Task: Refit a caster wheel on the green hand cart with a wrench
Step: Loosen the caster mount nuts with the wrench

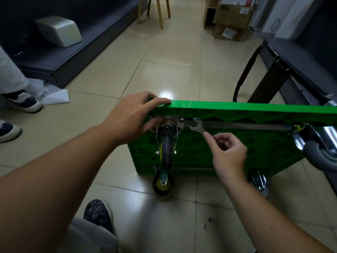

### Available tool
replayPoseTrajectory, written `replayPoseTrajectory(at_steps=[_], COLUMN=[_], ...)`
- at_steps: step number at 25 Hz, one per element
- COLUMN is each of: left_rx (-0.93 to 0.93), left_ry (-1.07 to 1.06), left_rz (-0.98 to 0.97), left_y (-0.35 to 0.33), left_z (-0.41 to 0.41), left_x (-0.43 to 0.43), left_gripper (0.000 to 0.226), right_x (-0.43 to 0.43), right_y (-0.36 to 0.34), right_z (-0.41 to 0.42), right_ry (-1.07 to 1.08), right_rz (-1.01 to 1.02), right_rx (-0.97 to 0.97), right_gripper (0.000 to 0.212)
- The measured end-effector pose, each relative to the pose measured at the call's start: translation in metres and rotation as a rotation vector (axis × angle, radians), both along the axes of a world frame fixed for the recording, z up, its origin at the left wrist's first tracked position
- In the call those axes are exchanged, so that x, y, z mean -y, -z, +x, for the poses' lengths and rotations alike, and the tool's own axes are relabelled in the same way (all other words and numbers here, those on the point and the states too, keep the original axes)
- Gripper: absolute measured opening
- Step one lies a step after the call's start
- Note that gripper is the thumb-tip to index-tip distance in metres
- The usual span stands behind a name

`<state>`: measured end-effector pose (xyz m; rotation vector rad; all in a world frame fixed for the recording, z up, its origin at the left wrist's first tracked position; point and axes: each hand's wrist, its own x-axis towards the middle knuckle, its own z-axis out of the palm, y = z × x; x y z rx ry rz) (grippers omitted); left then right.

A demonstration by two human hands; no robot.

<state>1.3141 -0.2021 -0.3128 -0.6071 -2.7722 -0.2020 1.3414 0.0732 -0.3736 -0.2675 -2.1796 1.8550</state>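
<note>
The green hand cart [237, 143] stands on its side on the tiled floor, underside facing me. A caster wheel [166, 154] with a metal fork and mounting plate sits at the upper left corner of the underside. My left hand [131, 115] rests on the cart's top edge, fingers over the edge and thumb against the caster's mounting plate. My right hand [228, 152] pinches the handle of a silver open-end wrench [197, 127], whose jaw lies just right of the plate. Other casters [321, 152] show at the right and below.
Two small washers or nuts [207, 222] lie on the floor near my shoe [99, 214]. Another person's feet [21, 100] stand at the left beside a dark low platform. The cart's black-and-red handle [245, 75] lies behind it. Cardboard boxes [231, 17] and a wooden stool stand farther back.
</note>
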Motion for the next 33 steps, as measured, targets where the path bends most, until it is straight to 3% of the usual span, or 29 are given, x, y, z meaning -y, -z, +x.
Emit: replayPoseTrajectory(at_steps=[11, 22, 24, 26, 30, 33], left_rx=[-0.077, -0.082, -0.094, -0.1, -0.088, -0.082], left_ry=[-0.093, -0.122, -0.115, -0.12, -0.133, -0.137], left_rz=[-0.083, -0.027, -0.016, -0.007, 0.0, 0.012], left_y=[0.012, 0.011, 0.013, 0.014, 0.013, 0.013], left_z=[-0.004, -0.005, -0.007, -0.007, -0.007, -0.005], left_x=[-0.008, -0.013, -0.014, -0.014, -0.016, -0.017], left_gripper=[0.068, 0.064, 0.063, 0.063, 0.064, 0.064], right_x=[0.045, 0.038, 0.028, 0.017, 0.006, 0.009], right_y=[0.039, 0.031, 0.014, -0.013, -0.069, -0.08], right_z=[-0.024, -0.019, -0.019, -0.023, -0.04, -0.049], right_ry=[-0.038, 0.001, 0.024, 0.038, -0.072, -0.127], right_rz=[-0.103, 0.18, 0.331, 0.635, 1.229, 1.514], right_rx=[0.008, -0.061, -0.112, -0.227, -0.626, -0.813], right_gripper=[0.022, 0.027, 0.03, 0.032, 0.036, 0.036])
